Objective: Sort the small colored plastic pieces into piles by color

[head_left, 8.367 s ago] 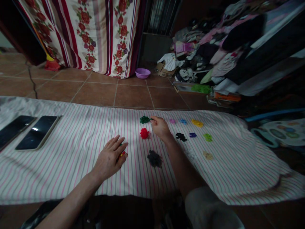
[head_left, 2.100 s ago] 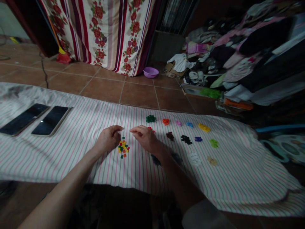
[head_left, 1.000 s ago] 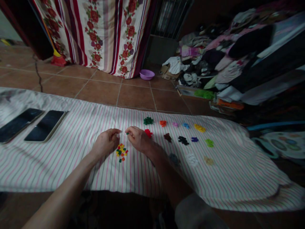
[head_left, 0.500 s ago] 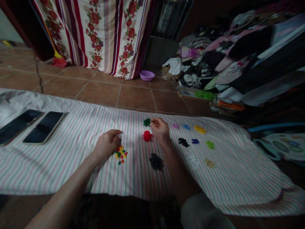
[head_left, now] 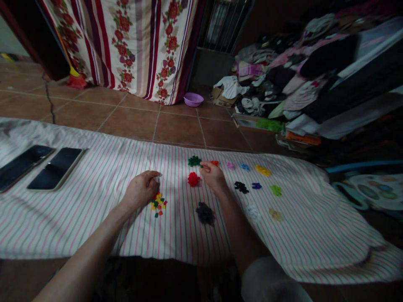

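Note:
My left hand (head_left: pixel 142 189) is pinched just behind a mixed pile of small yellow, orange, red and green pieces (head_left: pixel 159 204). What its fingertips hold, if anything, is too small to make out. My right hand (head_left: pixel 214 177) has thumb and index finger together, close to the right side of a dark green pile (head_left: pixel 194 161); I cannot make out anything between them. Below the green pile lies a red pile (head_left: pixel 193 179), left of my right hand. An orange pile (head_left: pixel 215 163) shows partly behind that hand. Nearer me is a dark grey pile (head_left: pixel 205 213), beside my right forearm.
On the striped cloth (head_left: pixel 103 201), right of my arm, lie pink (head_left: pixel 230 166), blue (head_left: pixel 244 167), yellow (head_left: pixel 262 170), black (head_left: pixel 241 187), purple (head_left: pixel 256 186), lime (head_left: pixel 276 190), white (head_left: pixel 252 212) and beige (head_left: pixel 276 214) piles. Two phones (head_left: pixel 56 168) lie at the left.
My right hand has shifted slightly away from the dark green pile, toward me, so more of that pile and the orange one show. My left hand has hardly moved.

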{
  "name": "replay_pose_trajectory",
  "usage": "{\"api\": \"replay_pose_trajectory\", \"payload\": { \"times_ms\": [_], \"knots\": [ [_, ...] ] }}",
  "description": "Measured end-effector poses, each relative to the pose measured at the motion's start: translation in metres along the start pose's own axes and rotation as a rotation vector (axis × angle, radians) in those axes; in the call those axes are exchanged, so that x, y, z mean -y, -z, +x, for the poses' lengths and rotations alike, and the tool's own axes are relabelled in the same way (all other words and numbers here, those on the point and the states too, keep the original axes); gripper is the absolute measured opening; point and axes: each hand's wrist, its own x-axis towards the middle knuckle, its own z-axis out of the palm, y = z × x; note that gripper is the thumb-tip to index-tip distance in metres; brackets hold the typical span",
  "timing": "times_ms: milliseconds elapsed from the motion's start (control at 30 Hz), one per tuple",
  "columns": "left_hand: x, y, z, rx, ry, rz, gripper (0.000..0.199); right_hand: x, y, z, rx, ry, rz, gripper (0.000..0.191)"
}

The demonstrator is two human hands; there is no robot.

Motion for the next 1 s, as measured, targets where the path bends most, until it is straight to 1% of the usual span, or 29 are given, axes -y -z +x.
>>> {"api": "replay_pose_trajectory", "payload": {
  "times_ms": [100, 200, 333, 500, 633, 800, 900, 1000],
  "knots": [
    [0.000, -0.001, 0.000, 0.005, 0.007, -0.019, 0.041, 0.002, -0.001, -0.001, 0.017, 0.007, -0.052, 0.032],
    [0.001, -0.002, 0.001, 0.000, 0.004, -0.014, 0.040, 0.003, -0.001, -0.001, 0.026, 0.019, -0.049, 0.035],
    [0.003, -0.003, 0.003, -0.002, -0.013, -0.001, 0.040, -0.005, -0.001, 0.002, 0.023, 0.040, -0.014, 0.032],
    [0.005, -0.004, 0.002, -0.019, -0.016, 0.012, 0.040, -0.017, 0.000, 0.005, 0.037, 0.028, 0.015, 0.026],
    [0.005, -0.005, 0.002, -0.006, 0.002, 0.014, 0.042, -0.010, 0.000, 0.002, 0.018, 0.024, 0.049, 0.025],
    [0.006, -0.005, 0.003, -0.007, -0.016, 0.026, 0.041, 0.002, 0.001, -0.002, 0.040, 0.006, 0.049, 0.024],
    [0.006, -0.005, 0.003, -0.012, -0.022, 0.023, 0.040, 0.001, 0.001, -0.001, 0.029, 0.002, 0.043, 0.023],
    [0.005, -0.005, 0.002, 0.000, -0.011, 0.016, 0.041, -0.003, 0.001, 0.000, 0.024, 0.028, 0.034, 0.023]
  ]
}}
